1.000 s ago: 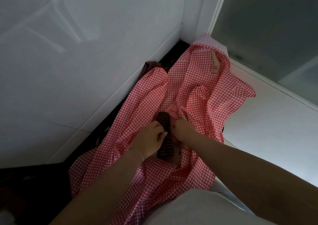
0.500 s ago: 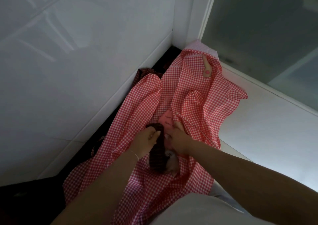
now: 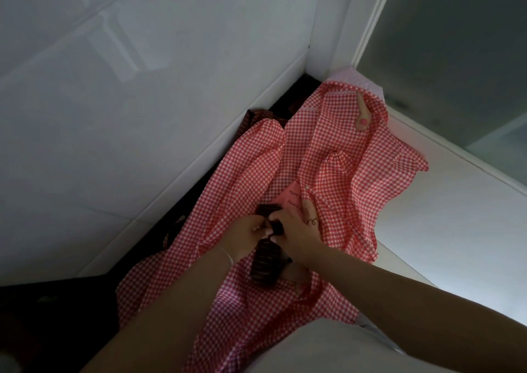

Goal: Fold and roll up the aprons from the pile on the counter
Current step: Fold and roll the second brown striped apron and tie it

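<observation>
- Currently, the left hand pinches the far end of the dark striped roll, fingers curled.
- The roll lies on the red gingham apron on the bench, long axis near-to-far, between both hands.
- The right hand grips it too; since earlier, both hands have closed together.

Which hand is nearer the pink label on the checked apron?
Right. The right hand lies beside the pink label, one finger along its edge; the left hand sits lower, gripping the dark striped roll.
</observation>
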Demonstrator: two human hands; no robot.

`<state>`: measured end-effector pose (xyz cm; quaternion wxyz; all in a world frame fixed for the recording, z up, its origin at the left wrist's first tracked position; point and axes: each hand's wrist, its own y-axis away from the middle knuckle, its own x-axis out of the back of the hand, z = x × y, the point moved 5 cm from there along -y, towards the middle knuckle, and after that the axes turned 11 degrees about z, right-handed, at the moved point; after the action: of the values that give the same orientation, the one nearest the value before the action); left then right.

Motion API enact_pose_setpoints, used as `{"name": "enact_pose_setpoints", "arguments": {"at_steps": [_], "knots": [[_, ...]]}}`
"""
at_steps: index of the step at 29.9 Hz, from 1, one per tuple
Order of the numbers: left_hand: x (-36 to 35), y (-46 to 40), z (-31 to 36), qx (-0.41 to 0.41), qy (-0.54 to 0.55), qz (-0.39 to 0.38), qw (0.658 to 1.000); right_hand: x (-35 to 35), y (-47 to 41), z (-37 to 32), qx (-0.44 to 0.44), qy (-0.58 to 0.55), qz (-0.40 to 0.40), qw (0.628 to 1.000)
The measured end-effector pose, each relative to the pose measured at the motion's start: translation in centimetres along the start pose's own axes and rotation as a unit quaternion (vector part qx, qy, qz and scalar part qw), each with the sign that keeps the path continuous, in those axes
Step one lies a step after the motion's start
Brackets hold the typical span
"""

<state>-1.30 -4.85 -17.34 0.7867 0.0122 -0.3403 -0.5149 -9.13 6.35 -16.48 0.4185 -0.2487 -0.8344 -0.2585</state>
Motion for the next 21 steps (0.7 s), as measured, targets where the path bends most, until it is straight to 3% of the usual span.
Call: {"name": "enact_pose_setpoints", "arguments": {"at_steps": [11, 16, 21], "knots": [[0.6, -0.9, -0.1, 0.062, 0.06, -0.062, 0.994, -0.3, -1.7, 0.2, 0.046, 0.06, -0.053, 0.996], [1.0, -1.6, -0.7, 0.166, 0.081, -0.117, 0.976, 0.5, -1.2, 0.0, 0.099, 0.069, -0.09, 0.989], [0.8, -1.8, -0.5, 0.125, 0.05, -0.077, 0.988, 0.7, -0.9, -0.4, 0.156, 0.12, -0.13, 0.972]]}}
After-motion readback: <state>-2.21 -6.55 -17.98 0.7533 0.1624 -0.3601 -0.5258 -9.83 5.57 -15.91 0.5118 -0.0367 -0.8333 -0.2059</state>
